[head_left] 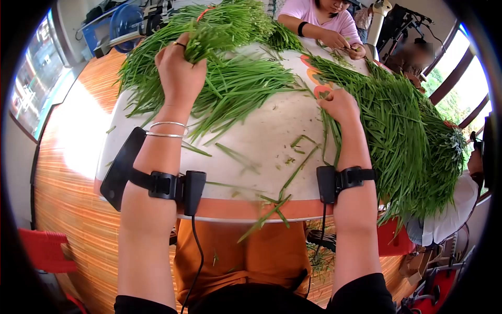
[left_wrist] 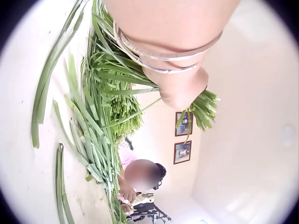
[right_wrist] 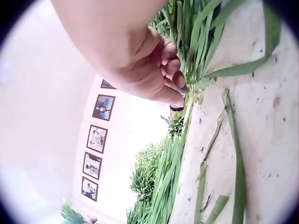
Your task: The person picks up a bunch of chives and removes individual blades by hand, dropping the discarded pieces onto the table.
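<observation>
My left hand (head_left: 180, 70) is raised over the far left of the table, gripping a bundle of garlic chives (head_left: 206, 44); in the left wrist view its cut ends (left_wrist: 205, 109) stick out past the hand. Below it lies a loose spread of chives (head_left: 246, 86). My right hand (head_left: 342, 106) is low at the near edge of the right-hand chive pile (head_left: 397, 131). Its thumb and fingertips (right_wrist: 175, 95) pinch at the stem ends there, and a few leaves (head_left: 327, 133) hang down beneath the hand.
Stray leaves (head_left: 298, 175) and bits of trimmings litter the white table (head_left: 251, 141) in front of me, some over its front edge. A large banded chive bunch (head_left: 235, 21) lies at the back left. Across the table a person (head_left: 334, 31) handles chives.
</observation>
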{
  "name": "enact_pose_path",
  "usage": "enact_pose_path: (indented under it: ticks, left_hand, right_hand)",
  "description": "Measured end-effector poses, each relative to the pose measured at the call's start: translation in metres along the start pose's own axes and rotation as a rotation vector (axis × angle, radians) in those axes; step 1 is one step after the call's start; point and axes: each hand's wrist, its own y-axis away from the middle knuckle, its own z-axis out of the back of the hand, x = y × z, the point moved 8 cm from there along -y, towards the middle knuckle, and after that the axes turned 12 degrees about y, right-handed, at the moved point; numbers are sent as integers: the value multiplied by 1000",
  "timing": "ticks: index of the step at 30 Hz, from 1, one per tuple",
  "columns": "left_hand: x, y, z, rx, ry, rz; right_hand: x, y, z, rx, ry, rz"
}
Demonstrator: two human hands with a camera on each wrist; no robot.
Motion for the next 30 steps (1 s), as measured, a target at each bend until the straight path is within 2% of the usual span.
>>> enact_pose_path:
  ticks: [2, 3, 9, 11, 13, 17, 19, 20, 22, 27, 29, 30]
  left_hand:
    - [-13, -4, 1, -66, -49, -129]
    - [-16, -5, 0, -69, -39, -129]
    - [-16, -8, 9, -77, -127, -17]
    - [-7, -6, 6, -66, -100, -2]
    - [-10, -3, 1, -36, -106, -67]
    - [-13, -3, -3, 9, -63, -90]
    - [-12, -3, -3, 15, -79, -85]
    - [-13, -3, -2, 3, -68, -81]
    - [-12, -2, -1, -19, -49, -72]
    - [-13, -1, -2, -44, -4, -52]
    - [-12, -1, 0, -47, -5, -57]
    - [-14, -1, -1, -16, -20, -71]
  right_hand:
    - [-15, -2, -5, 34, 86, -111]
    - [-20, -4, -7, 30, 90, -119]
    - [-7, -7, -19, 88, 91, 51]
    - [-18, -8, -12, 28, 32, -30]
    - [-22, -7, -11, 42, 68, -68]
    - [-44, -12, -11, -91, 19, -140]
    - [-30, -17, -15, -137, -58, 7]
    - [-22, -13, -14, -49, -22, 49]
    - [-22, -15, -21, -17, -49, 88]
    - [-35, -17, -22, 18, -93, -21]
    - [-41, -13, -17, -13, 16, -159]
    - [-37, -13, -19, -17, 10, -152]
